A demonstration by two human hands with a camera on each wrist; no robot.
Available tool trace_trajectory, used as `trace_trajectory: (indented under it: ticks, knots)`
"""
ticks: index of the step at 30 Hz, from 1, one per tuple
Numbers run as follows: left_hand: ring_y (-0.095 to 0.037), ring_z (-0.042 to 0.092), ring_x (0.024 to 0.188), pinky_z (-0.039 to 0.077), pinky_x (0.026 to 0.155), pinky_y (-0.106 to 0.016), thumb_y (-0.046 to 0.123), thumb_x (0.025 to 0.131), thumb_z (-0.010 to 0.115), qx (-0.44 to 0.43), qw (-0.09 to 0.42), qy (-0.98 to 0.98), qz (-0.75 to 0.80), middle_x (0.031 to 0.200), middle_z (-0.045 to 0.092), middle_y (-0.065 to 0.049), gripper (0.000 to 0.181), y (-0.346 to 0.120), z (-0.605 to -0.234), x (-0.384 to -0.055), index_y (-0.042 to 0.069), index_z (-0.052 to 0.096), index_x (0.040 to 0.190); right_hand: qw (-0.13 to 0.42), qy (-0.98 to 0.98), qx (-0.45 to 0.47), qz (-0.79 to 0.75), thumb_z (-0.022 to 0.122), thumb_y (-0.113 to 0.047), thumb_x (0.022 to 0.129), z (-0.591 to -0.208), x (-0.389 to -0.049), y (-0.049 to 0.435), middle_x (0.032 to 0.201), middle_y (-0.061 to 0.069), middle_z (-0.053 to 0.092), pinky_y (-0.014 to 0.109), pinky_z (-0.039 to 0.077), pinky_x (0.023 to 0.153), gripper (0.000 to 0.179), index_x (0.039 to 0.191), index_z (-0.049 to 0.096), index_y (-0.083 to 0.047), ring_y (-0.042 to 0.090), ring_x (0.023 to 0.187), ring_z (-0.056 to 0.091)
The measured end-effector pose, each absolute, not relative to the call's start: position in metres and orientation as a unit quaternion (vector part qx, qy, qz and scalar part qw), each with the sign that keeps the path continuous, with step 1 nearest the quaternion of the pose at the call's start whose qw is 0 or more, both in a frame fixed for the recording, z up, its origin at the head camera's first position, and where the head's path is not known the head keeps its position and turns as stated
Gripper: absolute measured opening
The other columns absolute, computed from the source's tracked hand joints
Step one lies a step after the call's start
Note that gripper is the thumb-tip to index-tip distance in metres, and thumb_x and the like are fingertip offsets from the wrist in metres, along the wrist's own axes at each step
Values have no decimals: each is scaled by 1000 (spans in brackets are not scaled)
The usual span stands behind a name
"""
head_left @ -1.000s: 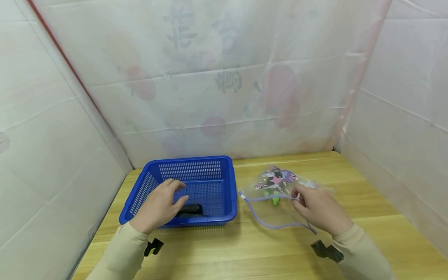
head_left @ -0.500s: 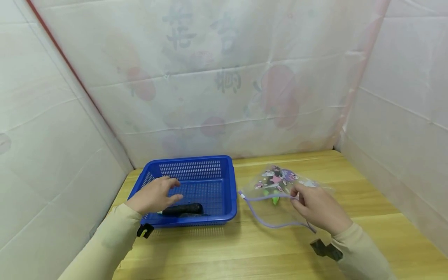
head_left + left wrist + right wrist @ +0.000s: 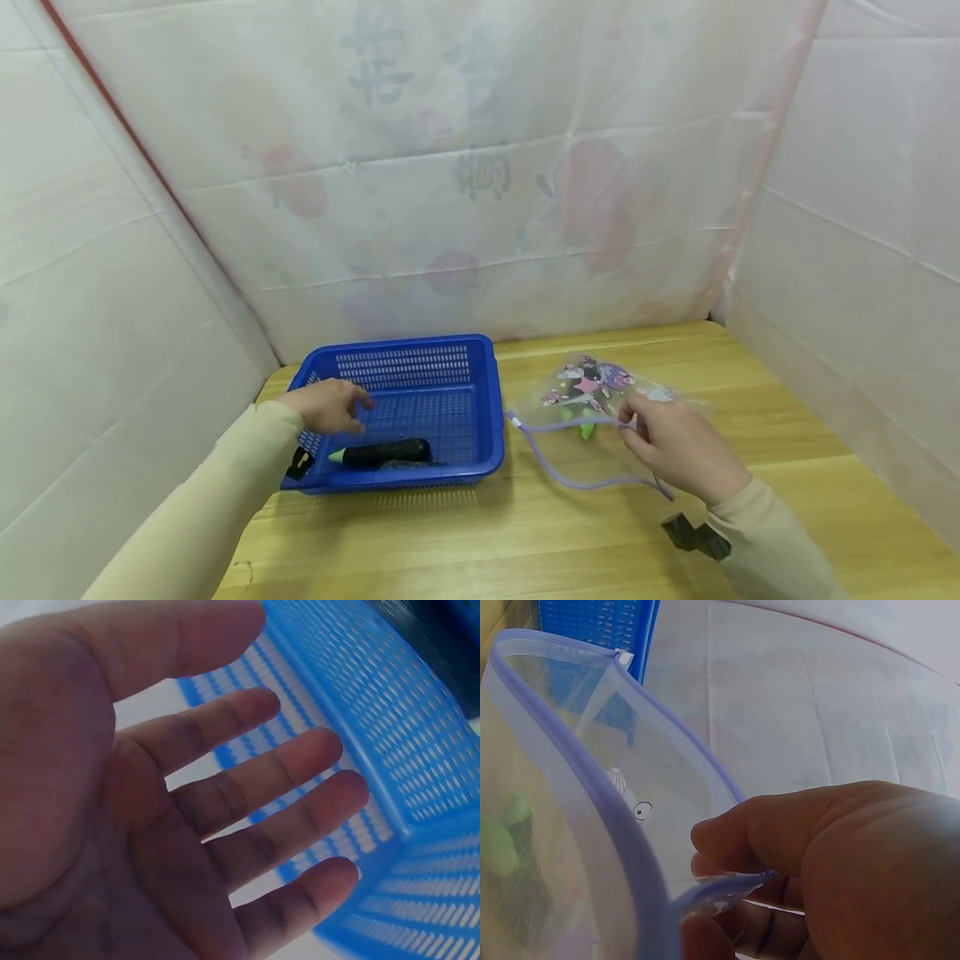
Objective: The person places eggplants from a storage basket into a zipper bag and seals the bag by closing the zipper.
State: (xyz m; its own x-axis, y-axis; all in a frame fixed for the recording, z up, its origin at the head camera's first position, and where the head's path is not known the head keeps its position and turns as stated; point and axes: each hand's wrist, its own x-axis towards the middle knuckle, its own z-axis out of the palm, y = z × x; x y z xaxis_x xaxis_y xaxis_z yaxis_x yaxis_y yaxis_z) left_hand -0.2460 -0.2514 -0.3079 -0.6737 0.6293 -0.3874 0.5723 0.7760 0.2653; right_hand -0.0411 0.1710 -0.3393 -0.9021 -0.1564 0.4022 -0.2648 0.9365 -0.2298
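Observation:
My left hand [image 3: 326, 406] is held over the left part of a blue plastic basket [image 3: 491, 400], its fingers relaxed and spread, holding nothing. Inside the basket, near the front wall, lies a long dark thing with a light green tip [image 3: 382, 454]; another dark thing [image 3: 411, 464] is partly visible beside it. With thumb and fingers my right hand [image 3: 678, 437] pinches the rim of a clear zip bag [image 3: 588, 385] with cartoon print. The bag's mouth, edged by a purple zip strip [image 3: 604, 791], gapes apart. Something green [image 3: 587, 429] shows through the plastic.
The basket stands at the left of a wooden table [image 3: 480, 550], with the bag to its right. White printed sheets hang as walls behind [image 3: 450, 208] and on both sides. The basket's slotted side [image 3: 390, 735] fills much of the left wrist view.
My left hand has moved left and slightly back across the basket, uncovering the dark thing and its green tip. My right hand keeps its pinch on the bag, nearly still.

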Motion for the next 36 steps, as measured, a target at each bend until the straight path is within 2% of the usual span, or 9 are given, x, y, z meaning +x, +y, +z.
trace_trajectory:
  ticks: [9, 14, 19, 23, 28, 36]
  knots:
    - [-19, 62, 94, 52, 81, -43, 26, 79, 79, 297, 264, 917, 34, 110, 65, -6, 47, -250, -317, -264, 10, 64, 121, 188, -966, 107, 140, 70, -8, 81, -337, -42, 172, 60, -15, 44, 20, 34, 46, 16, 84, 58, -19, -1, 50, 34]
    - [-31, 57, 109, 51, 83, -47, 26, 75, 82, 270, 268, 925, 10, 123, 58, -13, 48, -248, -323, -269, 13, 65, 118, 190, -966, 105, 140, 70, -8, 81, -337, -41, 172, 60, -16, 44, 20, 34, 47, 16, 84, 59, -20, -2, 50, 35]
    - [-36, 53, 113, 50, 84, -50, 25, 72, 85, 248, 279, 928, -7, 125, 56, -15, 47, -252, -330, -271, 12, 66, 113, 191, -966, 108, 140, 70, -8, 81, -336, -41, 171, 61, -16, 44, 20, 35, 47, 16, 84, 59, -19, -2, 51, 36]
    - [-34, 54, 111, 49, 84, -50, 28, 70, 86, 240, 291, 926, -14, 121, 58, -13, 46, -255, -335, -274, 13, 67, 110, 190, -965, 110, 141, 70, -7, 81, -336, -42, 170, 60, -16, 44, 20, 35, 47, 16, 84, 59, -19, -2, 51, 36]
    - [-27, 58, 99, 51, 80, -46, 28, 68, 87, 217, 314, 924, -10, 104, 62, -6, 46, -255, -337, -277, 13, 66, 105, 183, -967, 111, 140, 70, -7, 81, -334, -42, 170, 60, -17, 44, 19, 35, 47, 17, 84, 58, -19, -2, 50, 36]
    - [-21, 55, 86, 50, 73, -41, 29, 65, 89, 215, 312, 925, -39, 89, 58, -2, 40, -253, -337, -273, 16, 62, 92, 171, -969, 107, 144, 70, -7, 82, -332, -43, 171, 61, -17, 44, 20, 35, 48, 17, 85, 57, -19, -2, 51, 36]
